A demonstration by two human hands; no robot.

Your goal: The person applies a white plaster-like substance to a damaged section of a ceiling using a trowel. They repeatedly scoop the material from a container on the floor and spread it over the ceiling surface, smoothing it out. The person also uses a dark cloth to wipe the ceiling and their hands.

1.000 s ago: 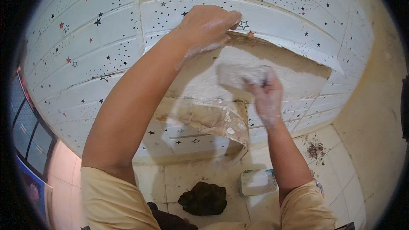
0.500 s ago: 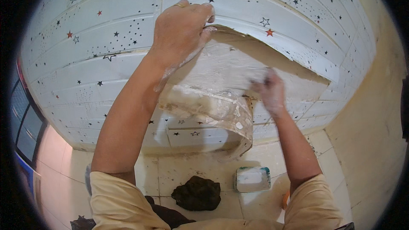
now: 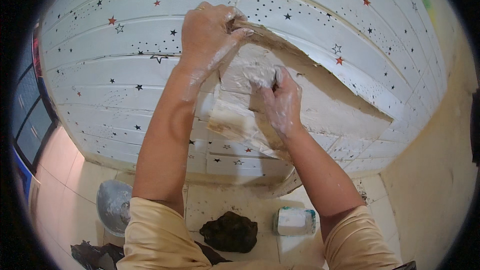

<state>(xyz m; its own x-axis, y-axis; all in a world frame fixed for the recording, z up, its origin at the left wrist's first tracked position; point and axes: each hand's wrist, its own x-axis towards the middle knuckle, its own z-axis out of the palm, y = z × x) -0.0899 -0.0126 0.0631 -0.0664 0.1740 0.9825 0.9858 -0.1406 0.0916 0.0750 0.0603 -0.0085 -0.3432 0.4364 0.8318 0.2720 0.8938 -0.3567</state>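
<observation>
A white foam wall covering [image 3: 165,97] with black and red stars is peeled away over a bare, pale patch of wall [image 3: 345,107]. My left hand [image 3: 210,35] grips the lifted upper edge of the covering, thumb underneath and smeared with white. Against the bare patch, my right hand [image 3: 285,102] is curled with thumb and fingers drawn together, whitened by paste. Whatever it may hold is hidden. Wet-looking white paste [image 3: 252,65] lies on the wall beside its fingers. A loose flap of covering [image 3: 232,122] hangs below, its stained backing facing me.
On the tiled floor sit a dark crumpled lump [image 3: 230,232], a rectangular tub [image 3: 296,221] of white stuff with green edges, and a grey basin [image 3: 114,207]. Black crumpled plastic [image 3: 95,255] lies lower left. A plain beige wall [image 3: 425,170] stands at right.
My right hand has moved left and slightly up across the bare patch, nearer my left hand. The left still grips the covering's edge. The view has shifted, bringing the grey basin into sight.
</observation>
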